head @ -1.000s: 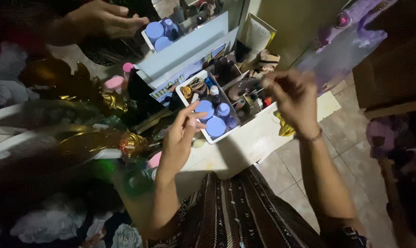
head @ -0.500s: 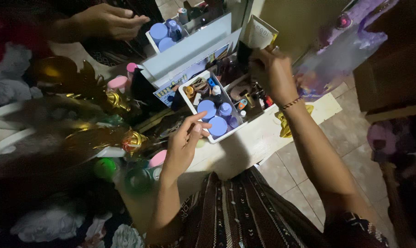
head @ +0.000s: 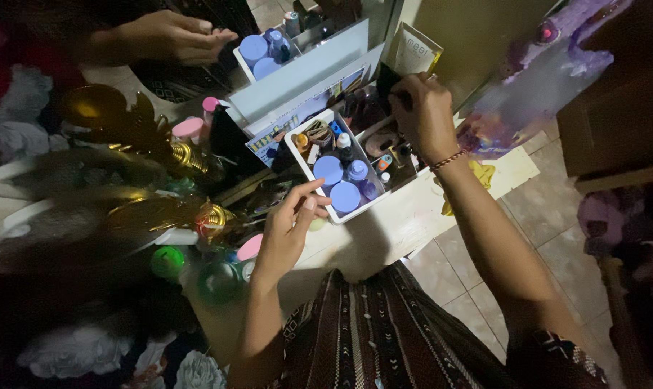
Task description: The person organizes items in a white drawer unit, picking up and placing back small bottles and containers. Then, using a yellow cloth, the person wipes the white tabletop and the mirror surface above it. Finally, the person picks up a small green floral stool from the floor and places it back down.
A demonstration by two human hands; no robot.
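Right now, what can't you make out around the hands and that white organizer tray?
- Head view: whatever the right hand grips is covered by its own knuckles.
- Head view: small items in the white tray are too small and dim to tell apart.
- Head view: shelf left of the left hand is blurred and dark.

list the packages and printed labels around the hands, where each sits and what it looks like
White carton: upright at the back, just above the right hand; tall, pale, with a dark edge.
Printed card: leaning behind the white tray; a long strip, blue and yellow.
Blue-lidded jars: in that tray, by the left hand; round, lavender-blue tops.
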